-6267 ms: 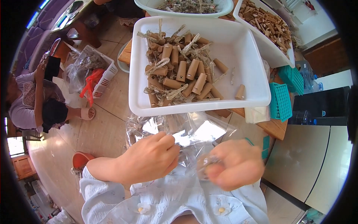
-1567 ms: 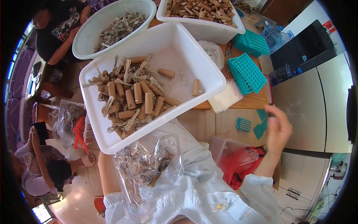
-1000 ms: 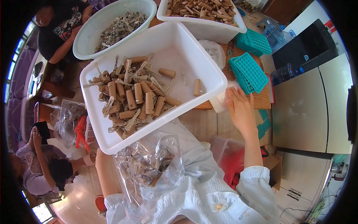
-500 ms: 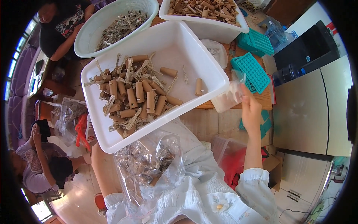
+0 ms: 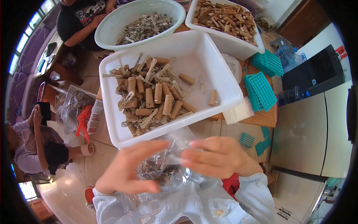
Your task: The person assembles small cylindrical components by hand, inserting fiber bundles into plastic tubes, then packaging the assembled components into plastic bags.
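My left hand is over my lap, its thumb and fingers spread wide with nothing in them. Facing it, my right hand has its fingers pressed together at the edge of a small clear plastic bag; motion blurs both. Below the hands, a larger clear bag of small bundles rests on my lap, partly covered by them. Just beyond is a white plastic tub with a heap of brown cylinders with pale cords.
A pale green basin of bagged pieces and a white bin of wood pieces stand behind the tub. On the table's right lie a stack of clear bags and teal racks. Two people sit at the left.
My right hand has come from the bag stack at the tub's right corner to my lap, bringing a small clear bag. My left hand has risen into view. The whole view has shifted.
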Available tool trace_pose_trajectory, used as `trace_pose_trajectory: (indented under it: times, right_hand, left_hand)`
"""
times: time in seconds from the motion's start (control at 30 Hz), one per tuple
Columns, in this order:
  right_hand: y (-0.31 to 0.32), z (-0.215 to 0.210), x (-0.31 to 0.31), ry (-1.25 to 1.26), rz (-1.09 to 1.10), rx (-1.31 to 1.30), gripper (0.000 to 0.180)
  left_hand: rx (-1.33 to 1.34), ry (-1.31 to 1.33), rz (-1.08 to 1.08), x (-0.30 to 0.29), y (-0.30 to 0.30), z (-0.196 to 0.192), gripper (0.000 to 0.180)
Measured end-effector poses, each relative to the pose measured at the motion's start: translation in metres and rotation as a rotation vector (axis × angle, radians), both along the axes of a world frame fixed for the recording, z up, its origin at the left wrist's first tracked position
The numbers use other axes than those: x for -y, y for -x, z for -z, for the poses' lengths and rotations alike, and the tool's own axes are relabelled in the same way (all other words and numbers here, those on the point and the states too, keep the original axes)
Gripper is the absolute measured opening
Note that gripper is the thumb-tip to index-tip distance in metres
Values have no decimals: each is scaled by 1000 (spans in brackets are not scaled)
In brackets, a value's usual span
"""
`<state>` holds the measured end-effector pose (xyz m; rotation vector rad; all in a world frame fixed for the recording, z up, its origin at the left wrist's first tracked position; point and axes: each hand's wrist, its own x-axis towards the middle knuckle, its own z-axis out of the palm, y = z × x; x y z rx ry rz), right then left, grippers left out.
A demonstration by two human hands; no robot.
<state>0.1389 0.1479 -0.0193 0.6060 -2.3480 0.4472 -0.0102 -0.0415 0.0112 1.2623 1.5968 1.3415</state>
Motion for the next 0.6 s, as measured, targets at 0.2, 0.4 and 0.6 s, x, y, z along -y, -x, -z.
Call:
trace_pose_trajectory:
  times: [0.2,0.4,0.6]
  right_hand:
    - [17,-12,10,-73,-142,50,19]
    - [47,-30,-21,252,-67,124,30]
    - [99,-3,-34,56,143,927,25]
  left_hand:
    - [26,115,21,-2,-4,4,18]
    - [15,84,-80,5,-2,12,15]
    - [-171,-76,-12,-1,0,13,15]
